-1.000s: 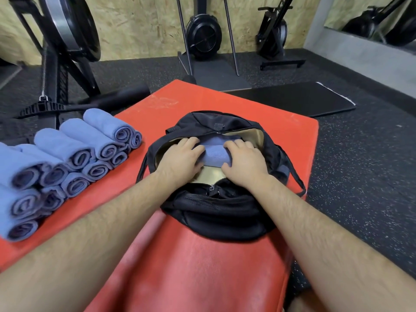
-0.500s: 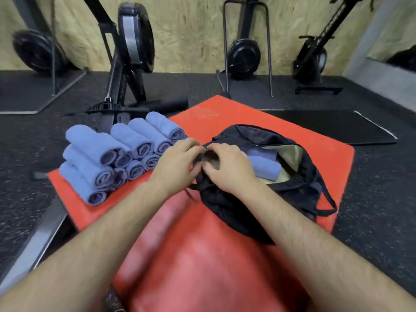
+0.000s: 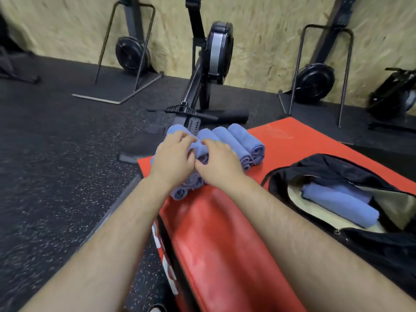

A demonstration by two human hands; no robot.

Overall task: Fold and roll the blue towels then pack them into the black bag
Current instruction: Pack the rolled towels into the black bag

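A stack of rolled blue towels (image 3: pixel 242 145) lies at the far left corner of the red mat (image 3: pixel 216 226). My left hand (image 3: pixel 173 158) and my right hand (image 3: pixel 217 162) both lie on top of the stack, side by side, fingers curled over a rolled towel (image 3: pixel 200 148) between them. The black bag (image 3: pixel 369 242) sits open on the mat at the right, with a rolled blue towel (image 3: pixel 340 204) inside against its tan lining. The lower rolls of the stack are partly hidden by my hands.
Dark speckled rubber floor (image 3: pixel 56 176) surrounds the mat. A rowing machine (image 3: pixel 209 70) stands just behind the towel stack, with more upright rowers along the chipboard wall (image 3: pixel 265 41). The mat's left edge runs close beside my left forearm.
Both hands left the bag's opening and moved left onto the towel stack. The view swung left, so the bag now sits at the right edge.
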